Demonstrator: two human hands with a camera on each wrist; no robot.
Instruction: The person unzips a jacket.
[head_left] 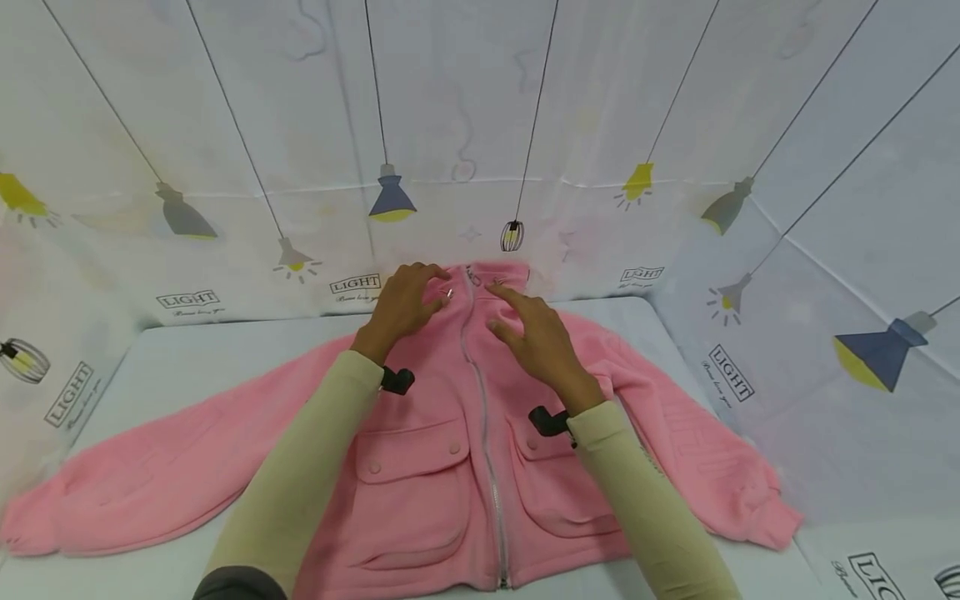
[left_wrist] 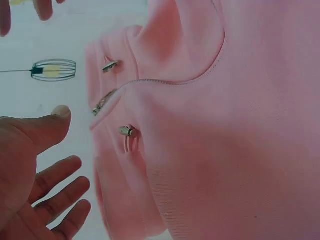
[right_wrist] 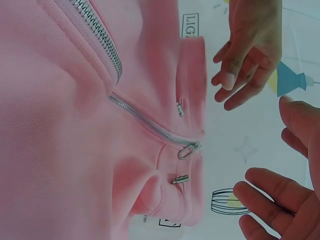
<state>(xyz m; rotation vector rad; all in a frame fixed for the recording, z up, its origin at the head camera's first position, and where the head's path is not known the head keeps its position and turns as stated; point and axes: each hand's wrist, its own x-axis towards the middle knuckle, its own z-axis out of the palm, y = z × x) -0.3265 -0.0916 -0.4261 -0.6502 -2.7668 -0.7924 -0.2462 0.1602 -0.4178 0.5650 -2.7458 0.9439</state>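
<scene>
A pink zip-up jacket lies front up, with its silver zipper closed from hem to collar. In the head view, my left hand is over the left side of the collar, fingers loosely bent and thumb apart. My right hand hovers at the collar's other side, index finger extended. Both wrist views show the hands off the cloth, holding nothing. Metal cord stoppers sit on either side of the collar. A looped zipper pull hangs at the zipper's top.
The jacket lies on a white table. One sleeve stretches far to the left; the other sleeve slants down to the right. A white backdrop printed with hanging lamps stands right behind the collar and along both sides.
</scene>
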